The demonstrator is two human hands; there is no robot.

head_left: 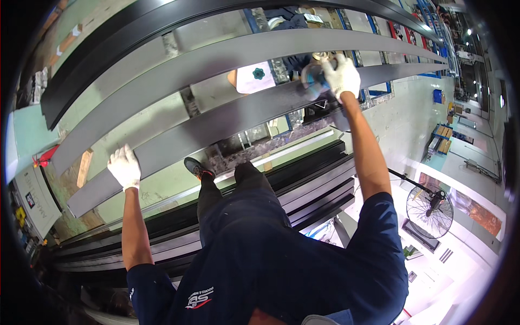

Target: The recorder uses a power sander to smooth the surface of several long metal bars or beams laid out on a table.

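Observation:
My left hand point(124, 167), in a white glove, lies across the near long grey strip point(216, 129) close to its left end, fingers curled over the far edge. My right hand point(341, 76), gloved too, is stretched far along the same strip. At its fingers is a round blue-and-grey thing point(314, 80), smeared by motion; its kind I cannot make out. The right fingers seem bent around its side. Beyond lies a second long grey strip point(216, 57), roughly parallel, and past that a long black profile point(124, 40).
The strips lie across a rack with dark crossbars point(189, 102). A white board with a green knob point(258, 73) shows between them. Black profiles point(309, 179) are stacked beside my legs. A wood block point(85, 168) sits at left, a fan point(429, 210) at right.

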